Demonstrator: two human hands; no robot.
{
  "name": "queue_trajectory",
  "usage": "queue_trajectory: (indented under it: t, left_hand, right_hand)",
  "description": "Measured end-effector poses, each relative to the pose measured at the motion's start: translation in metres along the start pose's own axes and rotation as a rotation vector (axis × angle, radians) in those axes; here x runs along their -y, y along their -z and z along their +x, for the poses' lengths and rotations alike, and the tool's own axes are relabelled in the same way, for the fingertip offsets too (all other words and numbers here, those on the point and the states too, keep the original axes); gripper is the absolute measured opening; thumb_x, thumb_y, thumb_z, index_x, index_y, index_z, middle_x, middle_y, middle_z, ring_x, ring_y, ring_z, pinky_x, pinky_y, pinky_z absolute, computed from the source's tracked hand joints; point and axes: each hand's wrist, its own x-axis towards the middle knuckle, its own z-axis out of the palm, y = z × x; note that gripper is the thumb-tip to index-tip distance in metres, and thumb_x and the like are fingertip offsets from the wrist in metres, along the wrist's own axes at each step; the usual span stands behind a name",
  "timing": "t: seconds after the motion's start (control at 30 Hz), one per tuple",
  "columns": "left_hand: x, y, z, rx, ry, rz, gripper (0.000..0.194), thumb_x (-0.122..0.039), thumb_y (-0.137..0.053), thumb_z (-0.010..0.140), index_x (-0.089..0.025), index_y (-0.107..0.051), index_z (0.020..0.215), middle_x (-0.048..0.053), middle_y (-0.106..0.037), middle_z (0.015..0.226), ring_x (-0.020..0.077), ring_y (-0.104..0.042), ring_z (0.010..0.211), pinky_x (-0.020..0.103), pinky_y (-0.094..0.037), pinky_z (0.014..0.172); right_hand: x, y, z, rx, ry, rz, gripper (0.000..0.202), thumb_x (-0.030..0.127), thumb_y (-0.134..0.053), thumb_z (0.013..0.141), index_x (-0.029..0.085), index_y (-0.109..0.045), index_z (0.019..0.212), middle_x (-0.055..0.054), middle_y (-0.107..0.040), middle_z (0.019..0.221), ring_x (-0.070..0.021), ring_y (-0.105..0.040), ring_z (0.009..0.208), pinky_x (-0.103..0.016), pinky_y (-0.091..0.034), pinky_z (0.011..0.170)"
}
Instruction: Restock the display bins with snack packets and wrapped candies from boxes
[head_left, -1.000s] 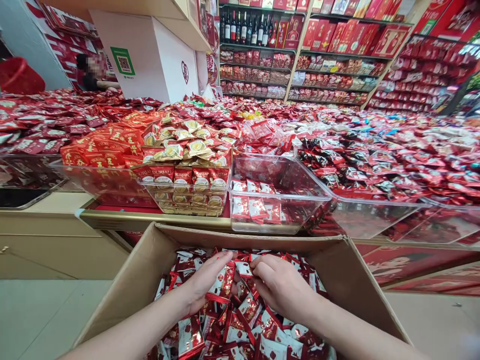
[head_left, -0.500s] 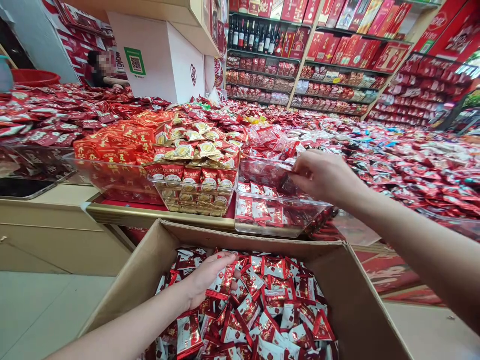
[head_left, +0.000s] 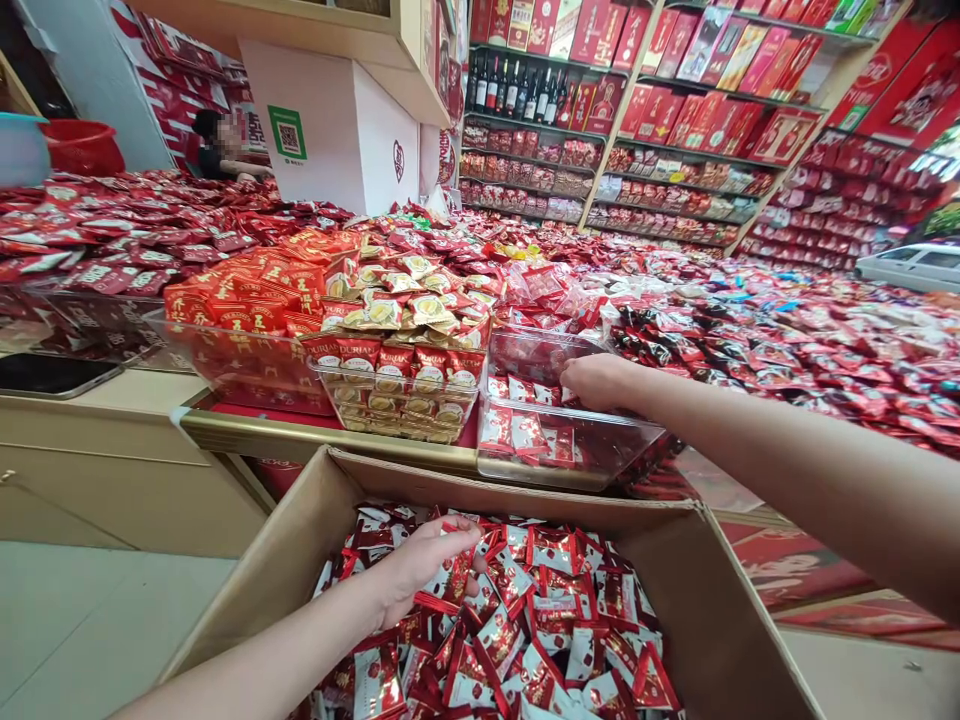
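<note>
The left hand (head_left: 411,572) clamps a red packet (head_left: 451,587) over the cardboard box (head_left: 720,610); the right hand (head_left: 600,382) is inside the clear bin (head_left: 600,455); its finger state cannot be told.

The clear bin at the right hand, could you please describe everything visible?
The clear bin looks like transparent plastic, open-topped, with sloping walls. It stands upright at the gold counter edge, beside the durian packets. Red-and-white packets line its left end. The right hand is inside; whether it touches the bin is unclear.
</note>
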Motion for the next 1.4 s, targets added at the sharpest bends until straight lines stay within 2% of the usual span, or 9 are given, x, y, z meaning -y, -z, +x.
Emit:
queue_trajectory:
  t: [0.1,0.33,0.53,0.7,0.87,0.93,1.1,1.27,1.4]
  left_hand:
    - [-0.001,0.000,-0.001,0.009,0.009,0.004,0.032,-0.042,-0.055,0.065,-0.020,-0.049,0.088,-0.001,-0.061,0.070,0.0133,-0.058,0.058,0.024,-0.039,0.057]
    - [-0.003,0.000,-0.001,0.022,-0.024,0.046,0.030,-0.041,-0.054,0.067,-0.019,-0.050,0.087,-0.001,-0.061,0.068,0.0123,-0.057,0.057,0.026,-0.038,0.066]
    - [-0.004,-0.003,0.000,-0.005,0.018,0.035,0.030,-0.039,-0.056,0.065,-0.020,-0.050,0.088,0.000,-0.061,0.070,0.0143,-0.058,0.060,0.026,-0.040,0.060]
    - [-0.003,-0.002,-0.001,-0.004,-0.002,0.063,0.030,-0.038,-0.057,0.064,-0.019,-0.052,0.086,-0.001,-0.061,0.068,0.0128,-0.056,0.057,0.025,-0.039,0.060]
    - [-0.002,0.000,0.001,0.014,0.016,0.064,0.030,-0.038,-0.057,0.063,-0.021,-0.051,0.087,0.000,-0.061,0.069,0.0140,-0.057,0.059,0.025,-0.038,0.058]
    - [-0.002,-0.002,0.001,0.007,0.012,0.073,0.030,-0.037,-0.057,0.064,-0.020,-0.051,0.087,0.000,-0.061,0.068,0.0144,-0.057,0.059,0.025,-0.038,0.059]
    - [-0.004,-0.005,0.000,-0.034,0.016,0.117,0.030,-0.035,-0.056,0.064,-0.018,-0.050,0.088,0.001,-0.060,0.068,0.0150,-0.057,0.058,0.026,-0.038,0.058]
    - [0.000,-0.002,0.001,-0.006,-0.008,0.136,0.029,-0.033,-0.055,0.065,-0.018,-0.050,0.089,0.001,-0.061,0.070,0.0141,-0.057,0.059,0.029,-0.038,0.065]
    - [0.000,-0.003,0.000,0.006,-0.019,0.136,0.027,-0.032,-0.055,0.065,-0.017,-0.049,0.086,0.001,-0.060,0.068,0.0134,-0.056,0.056,0.029,-0.038,0.065]
  right_hand:
    - [0.005,0.002,0.000,0.064,0.015,0.004,0.025,0.015,-0.046,0.067,0.008,-0.062,0.084,-0.016,-0.062,0.086,-0.0236,-0.057,0.079,-0.028,-0.042,0.061]
    - [0.010,0.007,-0.002,0.131,-0.009,0.052,0.026,0.020,-0.051,0.063,0.011,-0.064,0.084,-0.015,-0.063,0.083,-0.0242,-0.059,0.074,-0.028,-0.042,0.056]
    - [0.009,0.009,-0.004,0.153,-0.015,0.070,0.028,0.020,-0.048,0.064,0.012,-0.063,0.086,-0.013,-0.063,0.086,-0.0232,-0.058,0.075,-0.027,-0.041,0.055]
    - [0.009,0.007,-0.004,0.061,-0.060,0.111,0.029,0.015,-0.045,0.065,0.012,-0.061,0.089,-0.013,-0.061,0.090,-0.0228,-0.057,0.080,-0.027,-0.041,0.059]
    - [0.011,0.008,-0.004,0.153,-0.056,0.150,0.026,0.014,-0.044,0.067,0.013,-0.063,0.085,-0.012,-0.062,0.088,-0.0220,-0.057,0.076,-0.027,-0.040,0.057]
    - [0.011,0.008,-0.002,0.126,-0.062,0.135,0.027,0.014,-0.043,0.068,0.011,-0.063,0.085,-0.013,-0.062,0.087,-0.0220,-0.057,0.077,-0.027,-0.040,0.059]
    - [0.004,-0.004,0.006,-0.087,-0.004,0.183,0.026,0.018,-0.039,0.073,0.012,-0.061,0.085,-0.011,-0.062,0.087,-0.0192,-0.056,0.080,-0.026,-0.038,0.070]
    - [-0.002,-0.017,0.012,-0.020,0.067,0.303,0.025,0.019,-0.046,0.068,0.018,-0.061,0.088,-0.005,-0.062,0.087,-0.0166,-0.056,0.078,-0.022,-0.037,0.068]
    - [-0.003,-0.018,0.011,-0.015,0.063,0.339,0.025,0.024,-0.050,0.066,0.018,-0.061,0.087,-0.005,-0.062,0.086,-0.0164,-0.055,0.075,-0.022,-0.037,0.064]
